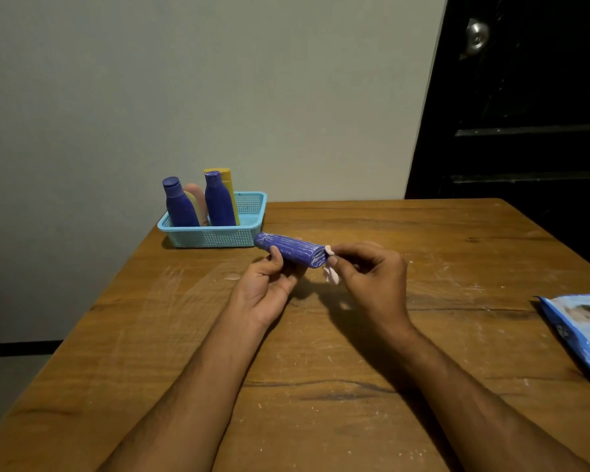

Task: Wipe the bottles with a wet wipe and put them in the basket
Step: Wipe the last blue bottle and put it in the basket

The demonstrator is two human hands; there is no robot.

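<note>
Now | bottle [288, 252] level, cap leftward | left hand [268, 287] grips it | right hand [372, 277] pinches wipe [331, 270]

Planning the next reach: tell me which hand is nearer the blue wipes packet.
Right. The right hand, pinching a small wipe at the bottle's base, is on the side of the wipes packet at the table's right edge. The left hand, gripping the purple bottle, is farther left.

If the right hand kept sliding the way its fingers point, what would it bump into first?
Probably the flat bottom end of the purple bottle. The right hand pinches a small wipe right at that end, fingers pointing left toward it. The left hand holds the bottle.
</note>
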